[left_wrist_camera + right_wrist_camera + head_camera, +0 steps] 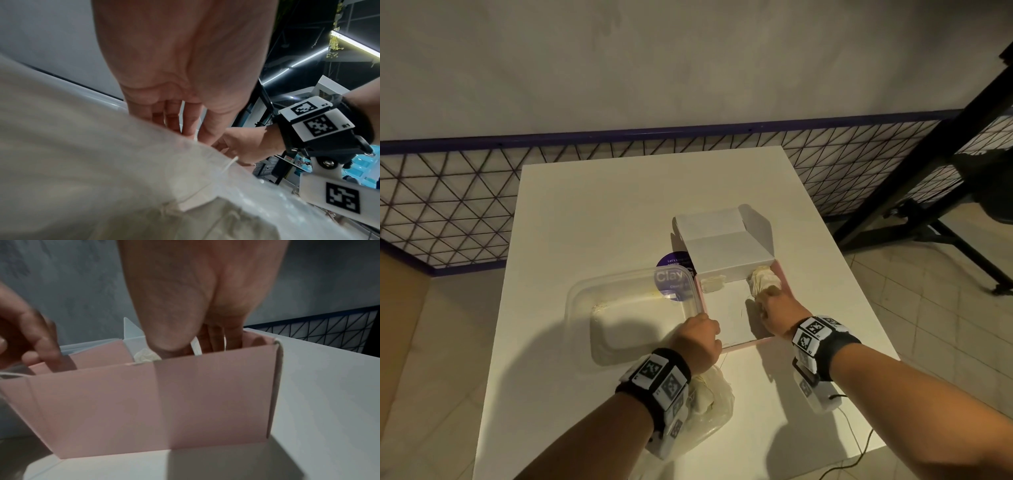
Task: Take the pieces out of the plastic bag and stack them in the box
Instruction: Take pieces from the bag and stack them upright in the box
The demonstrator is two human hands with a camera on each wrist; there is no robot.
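Note:
A pink box (pixel 743 343) (pixel 164 402) stands open on the white table (pixel 602 212), its white lid (pixel 722 246) folded back. Two cream pieces lie against its far wall: a small one (pixel 711 283) on the left and a crumpled one (pixel 762 278) (pixel 147 356) on the right. My right hand (pixel 774 308) (pixel 185 305) reaches down into the box and grips the right piece at its near end. My left hand (pixel 700 337) (pixel 30 337) pinches the box's near-left rim. The clear plastic bag (pixel 712 401) (pixel 102 162), with cream pieces inside, lies under my left wrist.
A clear plastic tub (pixel 633 308) sits directly left of the box. A purple round "Clay" label (pixel 671 265) shows behind it. A wire-mesh fence (pixel 448 205) runs behind the table, and a black stand (pixel 945 222) is at the right. A cable (pixel 859 445) hangs at the table's near-right edge.

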